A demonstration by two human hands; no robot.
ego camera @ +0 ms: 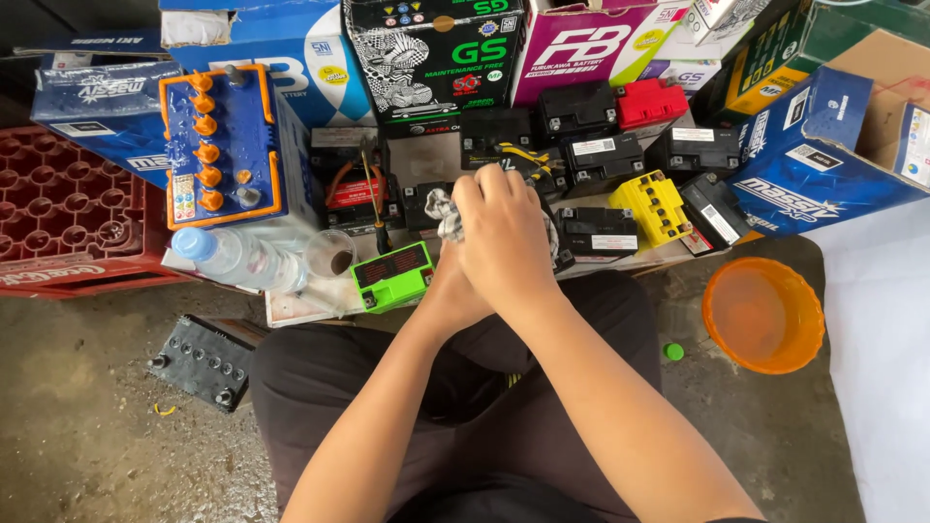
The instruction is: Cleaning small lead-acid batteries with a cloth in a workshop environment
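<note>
The right hand [504, 237] lies over the left hand [448, 291], fingers of both closed around a checked rag [444, 215] bunched just beyond them, above the small black batteries [593, 232], beside a green battery [392, 276].

Left of the green battery [391, 276] lie a clear cup [331, 254] and plastic bottle [228, 254]; an orange bowl [763, 314] sits well right, a red crate [68, 208] far left.
</note>
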